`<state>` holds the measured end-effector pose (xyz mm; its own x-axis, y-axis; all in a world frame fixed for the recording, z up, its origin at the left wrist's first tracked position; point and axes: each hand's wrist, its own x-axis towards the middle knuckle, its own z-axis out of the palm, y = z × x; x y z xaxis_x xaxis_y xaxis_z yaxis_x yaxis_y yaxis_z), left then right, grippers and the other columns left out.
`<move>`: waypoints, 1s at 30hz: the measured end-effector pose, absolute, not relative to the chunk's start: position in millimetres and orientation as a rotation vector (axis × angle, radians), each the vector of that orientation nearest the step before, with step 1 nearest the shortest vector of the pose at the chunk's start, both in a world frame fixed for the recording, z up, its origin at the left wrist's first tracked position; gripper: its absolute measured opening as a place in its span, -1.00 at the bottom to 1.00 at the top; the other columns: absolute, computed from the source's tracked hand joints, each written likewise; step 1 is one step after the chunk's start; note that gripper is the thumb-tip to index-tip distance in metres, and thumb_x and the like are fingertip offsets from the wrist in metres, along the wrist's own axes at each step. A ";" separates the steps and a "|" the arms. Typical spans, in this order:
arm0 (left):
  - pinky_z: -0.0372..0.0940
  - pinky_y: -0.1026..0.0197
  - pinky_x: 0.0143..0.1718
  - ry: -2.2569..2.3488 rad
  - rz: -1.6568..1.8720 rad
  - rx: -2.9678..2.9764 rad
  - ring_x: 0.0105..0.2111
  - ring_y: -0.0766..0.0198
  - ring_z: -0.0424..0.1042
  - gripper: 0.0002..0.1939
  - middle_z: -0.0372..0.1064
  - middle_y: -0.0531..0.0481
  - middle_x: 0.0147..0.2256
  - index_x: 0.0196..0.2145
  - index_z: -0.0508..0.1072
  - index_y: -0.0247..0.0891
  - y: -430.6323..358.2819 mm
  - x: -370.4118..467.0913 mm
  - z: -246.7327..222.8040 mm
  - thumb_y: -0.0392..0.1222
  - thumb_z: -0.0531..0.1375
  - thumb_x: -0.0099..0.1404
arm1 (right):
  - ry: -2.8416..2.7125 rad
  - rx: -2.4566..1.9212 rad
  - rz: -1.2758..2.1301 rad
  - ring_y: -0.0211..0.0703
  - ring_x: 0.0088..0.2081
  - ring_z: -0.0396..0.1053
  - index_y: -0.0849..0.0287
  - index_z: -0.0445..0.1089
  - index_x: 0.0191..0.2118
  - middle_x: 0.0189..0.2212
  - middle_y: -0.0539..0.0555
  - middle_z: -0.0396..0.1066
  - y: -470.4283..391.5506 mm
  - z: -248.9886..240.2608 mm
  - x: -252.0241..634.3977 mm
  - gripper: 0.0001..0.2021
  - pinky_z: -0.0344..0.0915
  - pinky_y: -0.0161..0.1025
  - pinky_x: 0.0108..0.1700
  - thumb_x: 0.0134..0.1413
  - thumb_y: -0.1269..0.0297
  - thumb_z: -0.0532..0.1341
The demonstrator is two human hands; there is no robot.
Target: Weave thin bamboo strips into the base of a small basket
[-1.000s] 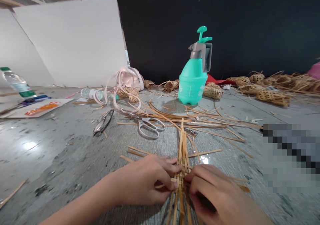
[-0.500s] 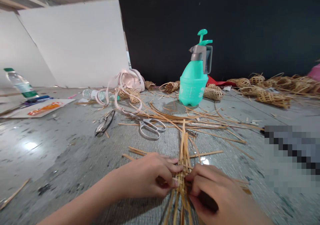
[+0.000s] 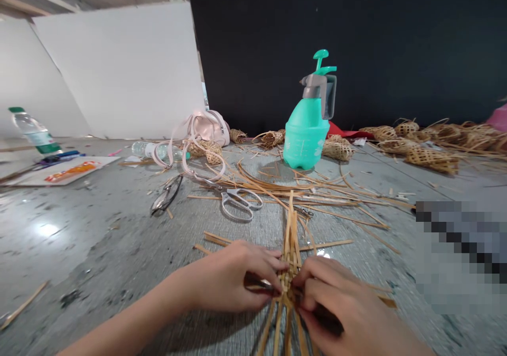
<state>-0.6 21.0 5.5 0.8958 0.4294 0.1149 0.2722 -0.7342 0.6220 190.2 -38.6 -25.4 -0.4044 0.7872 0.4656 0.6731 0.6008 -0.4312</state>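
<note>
The fingertips of the left hand (image 3: 241, 277) touch the left side of a small, flat weave of tan, narrow, split-bamboo-like strips (image 3: 287, 278); they lie slightly apart, but whether they pinch a strip is unclear. The right hand (image 3: 336, 298) has its fingers bent and drawn together at the weave's right edge; their tips are partly hidden, so I cannot tell whether they pinch a strip. The weave lies between both hands on the grey, wet-patched bench (image 3: 130, 250), its loose ends fanning toward the person and away. Beyond it are loose tan strips (image 3: 273, 188), with grey-handled scissors (image 3: 238, 206) and dark-framed glasses (image 3: 165, 197) to the left. Farther back stand a turquoise plastic spray bottle (image 3: 304, 134) and a pale pink bag (image 3: 208, 129), near tan, openwork woven pieces (image 3: 431, 158).
</note>
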 end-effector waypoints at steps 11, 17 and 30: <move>0.08 0.05 0.07 0.470 0.178 2.647 0.00 0.13 0.26 -0.65 0.34 -0.01 -0.07 -0.23 0.47 -0.11 7.0 1.5 18.0 -0.49 0.09 0.14 | -2.198 -1.186 0.296 -0.15 -0.32 0.34 0.16 0.33 -0.48 -0.40 0.04 0.36 -40.1 -28.9 189.7 -0.80 0.35 -0.23 -0.31 -0.20 0.60 0.09; 0.06 0.05 0.08 0.443 0.124 2.739 -0.04 0.13 0.28 -0.71 0.31 -0.03 -0.05 -0.29 0.48 -0.16 8.5 -0.6 20.4 -0.47 0.15 0.08 | -2.406 -1.063 0.004 -0.15 -0.33 0.38 0.12 0.40 -0.44 -0.41 0.01 0.41 -39.7 -27.6 189.5 -0.76 0.37 -0.23 -0.28 -0.14 0.60 0.10; 0.09 0.17 0.07 0.452 0.258 2.537 -0.02 0.21 0.28 -0.63 0.27 0.00 0.02 -0.27 0.51 -0.20 16.4 -2.6 17.7 -0.55 0.11 0.05 | -2.336 -1.079 0.619 -0.33 -0.23 0.33 0.09 0.36 -0.44 -0.29 -0.05 0.34 -34.2 -13.9 200.6 -0.68 0.30 -0.40 -0.19 -0.15 0.70 0.05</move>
